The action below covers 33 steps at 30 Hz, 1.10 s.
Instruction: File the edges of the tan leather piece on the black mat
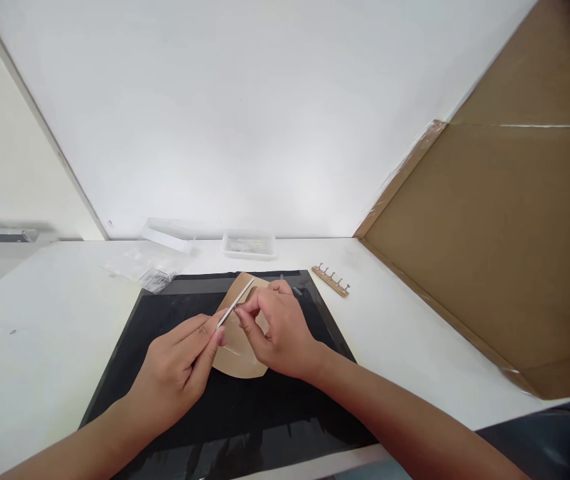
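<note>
Wht wall (245, 120) behind, brightest low ctr; wht tabletop (39, 333); brn cardboard panel (495, 247) standing R.

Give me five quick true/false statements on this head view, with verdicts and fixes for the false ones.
1. The left hand holds a thin pale strip. True.
2. The wooden bar with upright pegs lies to the right of the black mat. True.
3. The brown sheet lies on the left, away from the mat. False: the sheet is over the mat, partly behind the hands.
4. The right hand is spread flat on the mat. False: its thumb and fingertips are drawn together beside the strip; any small item between them is too small to identify.
5. The translucent tray stands beyond the mat's far edge. True.
</note>
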Available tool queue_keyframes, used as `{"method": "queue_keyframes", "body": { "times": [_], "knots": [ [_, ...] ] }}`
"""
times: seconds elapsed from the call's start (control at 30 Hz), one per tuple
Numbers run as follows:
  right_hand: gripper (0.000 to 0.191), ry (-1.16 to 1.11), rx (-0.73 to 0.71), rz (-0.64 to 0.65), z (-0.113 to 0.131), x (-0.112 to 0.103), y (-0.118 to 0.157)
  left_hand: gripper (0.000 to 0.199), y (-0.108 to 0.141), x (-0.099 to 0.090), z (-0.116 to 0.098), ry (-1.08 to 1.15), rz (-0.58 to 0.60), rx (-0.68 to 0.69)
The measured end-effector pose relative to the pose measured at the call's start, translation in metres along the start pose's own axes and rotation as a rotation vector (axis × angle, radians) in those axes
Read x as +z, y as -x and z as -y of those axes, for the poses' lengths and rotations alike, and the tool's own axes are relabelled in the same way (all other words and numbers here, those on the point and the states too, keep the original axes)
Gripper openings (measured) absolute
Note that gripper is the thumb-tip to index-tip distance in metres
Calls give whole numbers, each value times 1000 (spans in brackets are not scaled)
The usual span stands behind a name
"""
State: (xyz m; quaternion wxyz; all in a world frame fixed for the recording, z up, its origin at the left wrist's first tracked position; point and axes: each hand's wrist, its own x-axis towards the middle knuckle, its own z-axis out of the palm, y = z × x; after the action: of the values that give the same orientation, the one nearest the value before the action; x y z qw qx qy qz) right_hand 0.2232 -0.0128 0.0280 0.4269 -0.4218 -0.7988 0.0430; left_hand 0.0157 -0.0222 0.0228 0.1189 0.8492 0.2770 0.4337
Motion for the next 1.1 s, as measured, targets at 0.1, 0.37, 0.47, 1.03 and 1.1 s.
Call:
{"method": "queue_keyframes", "body": {
  "times": [0.1, 0.37, 0.47, 1.03, 1.1],
  "knots": [
    [17, 0, 25, -14, 1, 2, 1, 28, 0, -2, 0, 3, -10, -2],
    [17, 7, 23, -52, 1, -12, -2, 25, 0, -9, 7, -48, -28, 36],
    [18, -11, 31, -71, -17, -22, -7, 18, -1, -10, 11, -88, -3, -1],
    [8, -26, 8, 232, -68, -38, -12, 28, 1, -12, 35, -190, 119, -62],
    [11, -75, 3, 259, -68, -36, -12, 30, 3, -12, 37, -181, 150, -47]
  ]
}}
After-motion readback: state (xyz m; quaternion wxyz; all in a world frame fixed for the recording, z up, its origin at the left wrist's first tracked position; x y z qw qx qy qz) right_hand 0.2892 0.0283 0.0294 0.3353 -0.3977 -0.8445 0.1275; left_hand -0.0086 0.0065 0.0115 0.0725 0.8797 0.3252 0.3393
